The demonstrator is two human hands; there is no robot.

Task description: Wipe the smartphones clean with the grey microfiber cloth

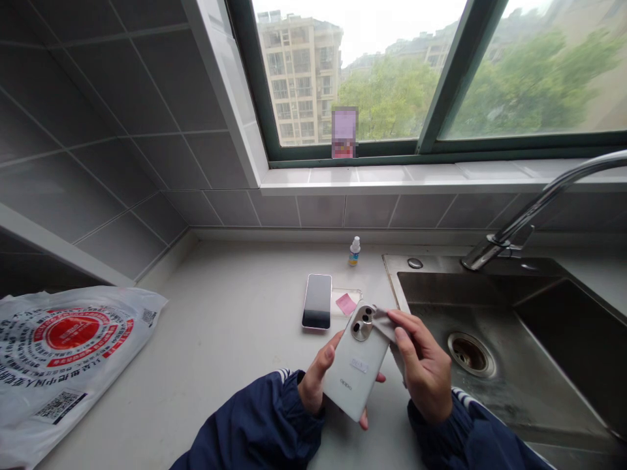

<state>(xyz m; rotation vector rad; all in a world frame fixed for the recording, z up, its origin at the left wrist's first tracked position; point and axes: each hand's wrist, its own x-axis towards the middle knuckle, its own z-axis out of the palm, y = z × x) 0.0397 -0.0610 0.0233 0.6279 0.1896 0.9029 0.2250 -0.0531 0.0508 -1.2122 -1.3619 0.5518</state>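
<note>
The left hand [316, 382] is closed around a white phone [356, 369], back up, held over the counter [220, 339] beside the sink [539, 352]. The right hand [424, 369] pinches a grey cloth [385, 323] against the phone's top edge, by the camera ring. Behind lie a second phone [317, 300], a pink note [345, 304] and a small bottle [354, 252]; a printed bag [63, 352] lies far left.
</note>
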